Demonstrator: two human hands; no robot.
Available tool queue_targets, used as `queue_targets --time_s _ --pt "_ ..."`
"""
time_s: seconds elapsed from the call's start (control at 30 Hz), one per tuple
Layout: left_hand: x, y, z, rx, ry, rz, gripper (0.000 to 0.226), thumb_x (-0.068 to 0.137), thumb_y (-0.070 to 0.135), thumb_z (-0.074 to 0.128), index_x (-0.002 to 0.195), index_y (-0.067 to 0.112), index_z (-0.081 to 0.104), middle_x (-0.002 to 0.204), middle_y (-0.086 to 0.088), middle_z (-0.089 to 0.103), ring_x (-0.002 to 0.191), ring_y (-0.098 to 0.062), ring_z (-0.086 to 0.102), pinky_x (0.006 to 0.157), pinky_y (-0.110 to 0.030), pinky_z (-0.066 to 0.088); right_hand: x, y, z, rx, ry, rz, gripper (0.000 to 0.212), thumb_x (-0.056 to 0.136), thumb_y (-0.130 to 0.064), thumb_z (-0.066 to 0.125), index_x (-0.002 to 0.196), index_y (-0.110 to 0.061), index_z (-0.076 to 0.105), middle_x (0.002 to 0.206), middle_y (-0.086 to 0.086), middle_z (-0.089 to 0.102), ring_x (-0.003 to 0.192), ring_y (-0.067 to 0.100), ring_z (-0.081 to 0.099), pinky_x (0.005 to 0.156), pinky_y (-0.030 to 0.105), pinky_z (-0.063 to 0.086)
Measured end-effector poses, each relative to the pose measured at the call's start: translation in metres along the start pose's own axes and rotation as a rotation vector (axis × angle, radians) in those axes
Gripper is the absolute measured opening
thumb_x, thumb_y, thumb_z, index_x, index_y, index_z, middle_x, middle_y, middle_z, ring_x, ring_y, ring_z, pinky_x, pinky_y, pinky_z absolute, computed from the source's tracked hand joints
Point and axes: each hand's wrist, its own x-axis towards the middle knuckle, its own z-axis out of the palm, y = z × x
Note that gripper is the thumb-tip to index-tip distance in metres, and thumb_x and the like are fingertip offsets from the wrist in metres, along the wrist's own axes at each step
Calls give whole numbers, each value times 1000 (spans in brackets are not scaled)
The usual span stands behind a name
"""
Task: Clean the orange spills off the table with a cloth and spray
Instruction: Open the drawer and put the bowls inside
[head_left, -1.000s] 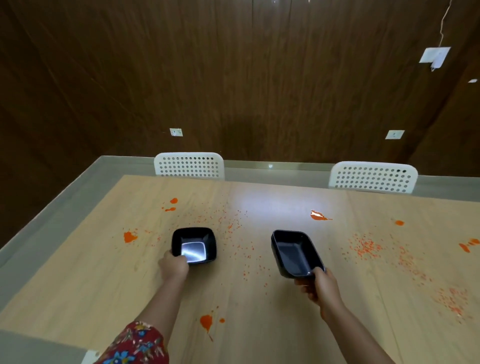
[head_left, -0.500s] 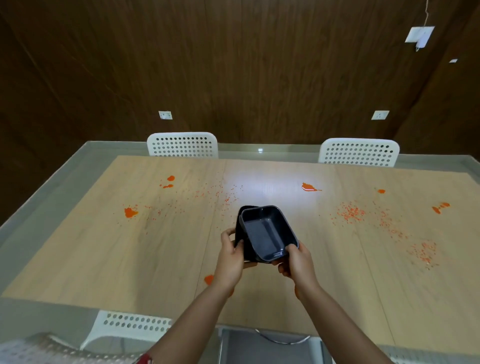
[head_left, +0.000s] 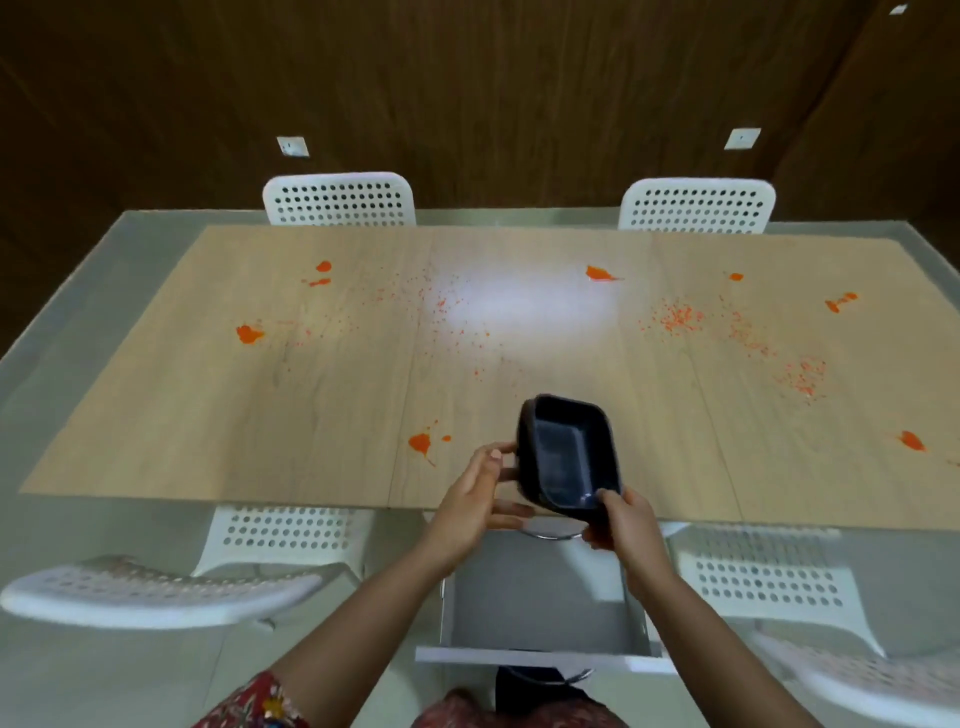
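Orange spills dot the light wooden table (head_left: 311, 415): a blob (head_left: 420, 442) near the front edge, another (head_left: 249, 334) at the left, one (head_left: 600, 273) at the back, and scattered specks (head_left: 675, 317) on the right. My right hand (head_left: 623, 525) grips the near corner of the stacked black trays (head_left: 569, 457), held tilted above the table's front edge. My left hand (head_left: 475, 493) is beside the trays' left side with its fingers spread, at most brushing them. No cloth or spray bottle is in sight.
An open grey drawer (head_left: 540, 592) sticks out under the table's front edge, right below my hands. White perforated chairs stand at the far side (head_left: 337, 200), (head_left: 696, 205) and at the near side (head_left: 280, 535), (head_left: 763, 577). A dark wood wall rises behind.
The two trays went from apart on the table into one stack in my hands. The stack moved back toward the front edge, my left hand loosened, and the view tilted down onto the drawer.
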Motion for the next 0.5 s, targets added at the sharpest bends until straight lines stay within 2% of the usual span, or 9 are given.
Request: queue_targets --time_s 0.07,0.13,0.2,0.27,0.3,0.37,0.43,0.5 --pt "-1 -19 -12 343 -28 69 42 102 45 28 137 29 46 134 2 58 120 -16 58 96 -29 46 -9 17 -20 -30 6 53 16 97 -8 44 87 -9 56 68 16 61 54 28 56 55 32 45" --pt "4 -45 -24 880 -14 141 54 101 52 24 148 28 31 153 5 36 141 -12 32 113 -33 27 -15 38 -41 -135 -19 128 15 95 -8 46 86 -5 58 67 17 60 51 27 55 53 30 42" --pt "7 -67 -33 1135 -24 110 80 88 68 -8 154 29 16 160 11 15 148 -8 11 119 -37 11 -17 61 -53 -274 -79 239 18 94 -10 46 84 -1 59 63 17 57 49 25 53 49 26 37" --pt "10 -84 -34 1170 -23 98 106 68 69 -37 154 31 12 161 15 6 148 -5 5 119 -38 6 -14 84 -55 -358 -150 371 22 93 -10 44 80 0 59 57 15 56 45 24 54 42 20 32" --pt "13 -88 -34 1163 -20 101 109 66 67 -40 154 31 13 160 17 5 148 -4 5 119 -38 5 -10 95 -52 -361 -166 436 24 93 -10 43 78 0 58 56 14 56 43 24 53 40 18 31" --pt "13 -92 -32 1146 8 114 99 75 67 -31 153 31 18 160 17 7 148 -5 8 119 -39 6 1 116 -39 -396 -164 499 24 90 -9 43 72 0 56 54 14 55 41 24 51 42 21 32" --pt "13 -94 -30 1122 37 115 82 84 60 -14 152 32 24 159 17 14 147 -4 12 119 -39 6 18 137 -26 -516 -154 458 24 86 -10 44 64 -4 53 54 11 56 46 24 51 50 26 36" --pt "13 -97 -30 1098 75 136 74 88 54 -5 150 32 29 158 17 19 146 -4 16 118 -39 6 30 150 -11 -603 -136 451 23 88 -12 44 67 -8 53 64 8 60 53 20 53 55 27 43"
